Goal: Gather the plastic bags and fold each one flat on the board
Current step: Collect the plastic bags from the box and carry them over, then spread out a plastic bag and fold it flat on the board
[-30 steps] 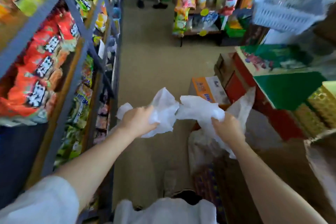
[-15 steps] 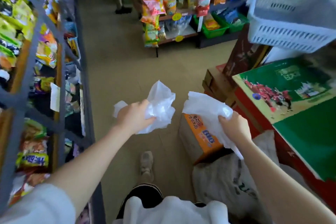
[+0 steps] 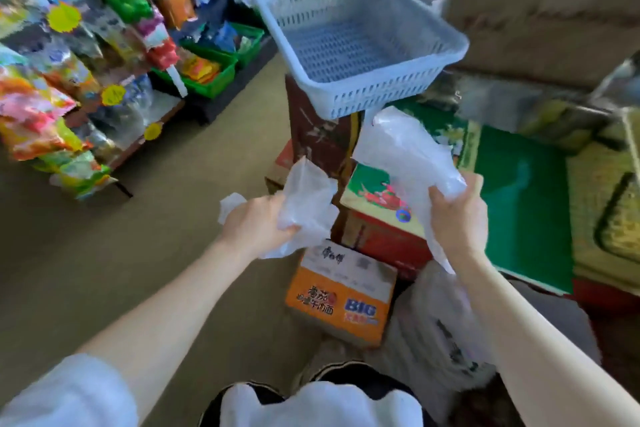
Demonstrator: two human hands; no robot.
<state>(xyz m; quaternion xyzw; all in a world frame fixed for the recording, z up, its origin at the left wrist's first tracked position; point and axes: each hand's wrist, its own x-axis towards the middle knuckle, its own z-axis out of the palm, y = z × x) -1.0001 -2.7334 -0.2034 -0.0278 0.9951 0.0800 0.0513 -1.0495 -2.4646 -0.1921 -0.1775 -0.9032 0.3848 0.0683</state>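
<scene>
Your hands have carried both bags toward the basket (image 3: 360, 45) | left hand (image 3: 258, 225) grips one bag (image 3: 306, 194) | right hand (image 3: 457, 218) grips one bag (image 3: 408, 152) | two bags

An orange carton (image 3: 341, 302) is sitting on the tan floor (image 3: 145, 253), beside a grey sack (image 3: 440, 333) and stacked red boxes (image 3: 384, 239).
</scene>
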